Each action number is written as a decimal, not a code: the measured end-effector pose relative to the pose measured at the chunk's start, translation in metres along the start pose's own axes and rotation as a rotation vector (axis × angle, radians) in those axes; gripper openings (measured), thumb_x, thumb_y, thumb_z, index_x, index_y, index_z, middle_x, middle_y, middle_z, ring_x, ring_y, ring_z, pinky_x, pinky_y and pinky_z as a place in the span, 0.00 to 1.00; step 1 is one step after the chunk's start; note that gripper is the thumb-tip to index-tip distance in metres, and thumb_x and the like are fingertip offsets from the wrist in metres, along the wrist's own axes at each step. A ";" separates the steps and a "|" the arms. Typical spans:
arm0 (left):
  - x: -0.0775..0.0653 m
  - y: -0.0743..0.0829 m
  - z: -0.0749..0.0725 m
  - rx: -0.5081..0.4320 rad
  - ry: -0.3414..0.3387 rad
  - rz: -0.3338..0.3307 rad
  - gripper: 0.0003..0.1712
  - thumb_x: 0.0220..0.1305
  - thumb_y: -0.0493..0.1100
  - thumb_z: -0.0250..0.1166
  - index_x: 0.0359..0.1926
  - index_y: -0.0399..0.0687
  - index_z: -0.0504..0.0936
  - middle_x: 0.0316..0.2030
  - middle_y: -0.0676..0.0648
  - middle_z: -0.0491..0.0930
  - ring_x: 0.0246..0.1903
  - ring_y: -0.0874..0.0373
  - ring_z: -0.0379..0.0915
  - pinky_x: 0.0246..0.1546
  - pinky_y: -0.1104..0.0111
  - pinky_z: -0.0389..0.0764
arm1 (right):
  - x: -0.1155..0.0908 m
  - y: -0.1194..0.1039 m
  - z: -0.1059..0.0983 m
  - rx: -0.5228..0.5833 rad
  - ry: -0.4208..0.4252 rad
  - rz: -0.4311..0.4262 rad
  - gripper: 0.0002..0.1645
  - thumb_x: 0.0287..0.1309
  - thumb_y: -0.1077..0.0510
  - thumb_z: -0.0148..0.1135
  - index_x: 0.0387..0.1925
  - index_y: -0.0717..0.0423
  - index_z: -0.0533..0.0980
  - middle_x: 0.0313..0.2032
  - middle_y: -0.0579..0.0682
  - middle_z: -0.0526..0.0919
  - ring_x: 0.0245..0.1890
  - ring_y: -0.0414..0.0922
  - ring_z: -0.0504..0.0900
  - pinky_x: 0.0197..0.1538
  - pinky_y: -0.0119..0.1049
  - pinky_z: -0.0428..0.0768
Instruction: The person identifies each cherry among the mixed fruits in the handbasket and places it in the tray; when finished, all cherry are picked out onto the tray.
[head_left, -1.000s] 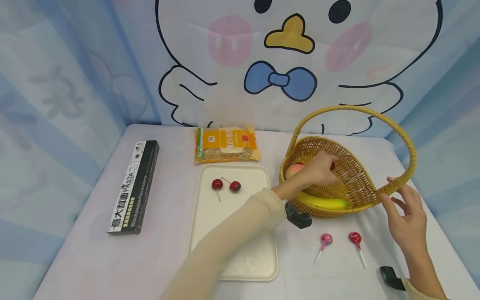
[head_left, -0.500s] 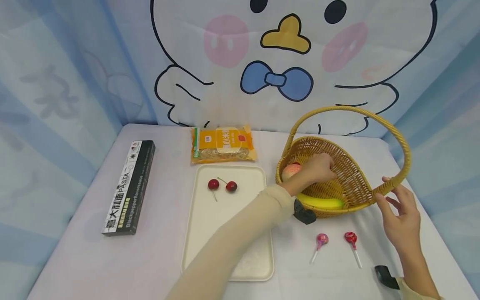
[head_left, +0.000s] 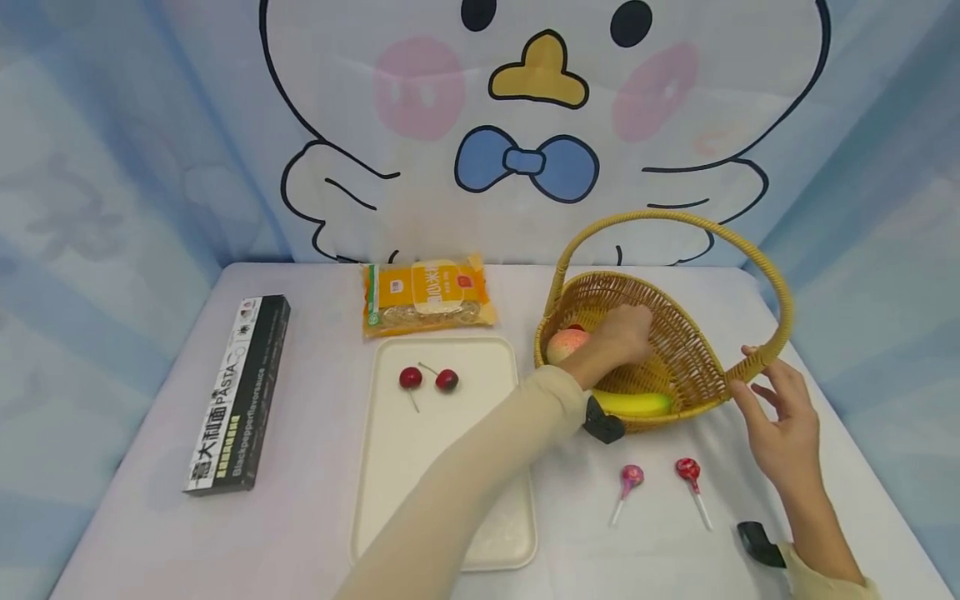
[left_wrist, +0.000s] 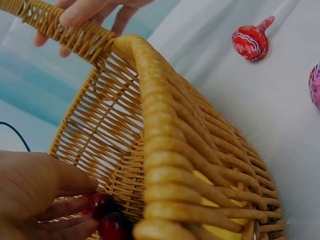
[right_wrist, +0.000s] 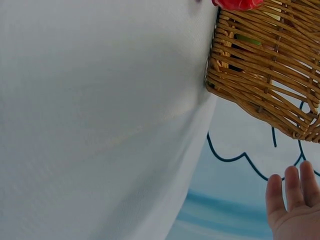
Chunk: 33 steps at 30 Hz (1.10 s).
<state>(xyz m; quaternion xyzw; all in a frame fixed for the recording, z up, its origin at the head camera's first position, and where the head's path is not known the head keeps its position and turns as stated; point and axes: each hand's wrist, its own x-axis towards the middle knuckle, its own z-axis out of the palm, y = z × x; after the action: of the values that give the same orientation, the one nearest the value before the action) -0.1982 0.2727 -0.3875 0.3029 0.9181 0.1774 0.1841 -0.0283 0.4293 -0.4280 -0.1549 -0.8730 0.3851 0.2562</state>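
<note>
The wicker basket [head_left: 690, 350] stands at the right, its tall handle [head_left: 675, 217] arching over it. My left hand [head_left: 618, 337] reaches inside, fingers pointing down and mostly hidden in the head view. In the left wrist view its fingers pinch one dark red cherry [left_wrist: 101, 204], and a second cherry [left_wrist: 115, 227] sits right beside it. My right hand [head_left: 783, 421] holds the handle's right base between thumb and fingers. A peach [head_left: 567, 343] lies left of my left wrist in the basket, and a banana [head_left: 636, 404] lies along its near side.
Two lollipops, one pink [head_left: 632, 477] and one red [head_left: 687, 469], lie before the basket. A cream tray [head_left: 442, 533] with two cherries [head_left: 410, 378] is at centre. Behind it lies an orange grain packet [head_left: 427, 296]; a black-and-white pasta box [head_left: 238, 396] is at left.
The head view has turned right, so everything appears shifted left. My left hand has drawn its fingers in slightly inside the basket. My right hand stays at the handle.
</note>
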 end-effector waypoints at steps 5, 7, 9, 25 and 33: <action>0.004 -0.004 0.003 0.037 0.019 0.025 0.02 0.74 0.43 0.66 0.40 0.53 0.81 0.30 0.54 0.74 0.30 0.63 0.69 0.26 0.75 0.69 | 0.000 -0.002 0.001 0.025 0.004 -0.009 0.30 0.75 0.60 0.64 0.75 0.43 0.74 0.68 0.27 0.72 0.69 0.24 0.67 0.62 0.10 0.69; 0.006 -0.004 0.005 0.041 0.024 0.028 0.02 0.74 0.43 0.67 0.40 0.52 0.83 0.31 0.54 0.75 0.30 0.63 0.69 0.27 0.75 0.69 | 0.000 -0.002 0.001 0.031 0.004 -0.008 0.30 0.75 0.60 0.64 0.74 0.43 0.74 0.68 0.27 0.72 0.70 0.25 0.67 0.62 0.10 0.69; 0.007 -0.004 0.007 0.035 0.029 0.020 0.01 0.73 0.43 0.68 0.41 0.52 0.83 0.31 0.55 0.76 0.30 0.63 0.70 0.27 0.75 0.70 | 0.000 -0.001 0.001 0.030 0.003 -0.006 0.30 0.75 0.60 0.64 0.74 0.42 0.74 0.68 0.27 0.72 0.70 0.25 0.67 0.62 0.10 0.69; 0.013 0.001 0.011 0.057 -0.035 0.004 0.09 0.76 0.43 0.64 0.33 0.52 0.80 0.23 0.54 0.72 0.21 0.63 0.65 0.21 0.72 0.68 | 0.001 0.003 0.001 0.017 -0.010 0.002 0.31 0.76 0.58 0.63 0.76 0.41 0.72 0.70 0.32 0.72 0.71 0.25 0.66 0.62 0.09 0.69; 0.013 -0.007 0.011 -0.066 -0.011 0.055 0.29 0.72 0.40 0.65 0.14 0.53 0.65 0.13 0.54 0.55 0.15 0.63 0.49 0.17 0.72 0.56 | 0.000 0.004 0.001 0.028 -0.010 -0.020 0.31 0.75 0.60 0.63 0.75 0.43 0.73 0.70 0.28 0.72 0.70 0.24 0.65 0.61 0.08 0.68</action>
<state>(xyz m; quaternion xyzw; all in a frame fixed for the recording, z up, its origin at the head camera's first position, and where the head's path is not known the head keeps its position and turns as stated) -0.2069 0.2778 -0.4035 0.3228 0.9020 0.2112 0.1939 -0.0288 0.4316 -0.4316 -0.1409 -0.8703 0.3952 0.2578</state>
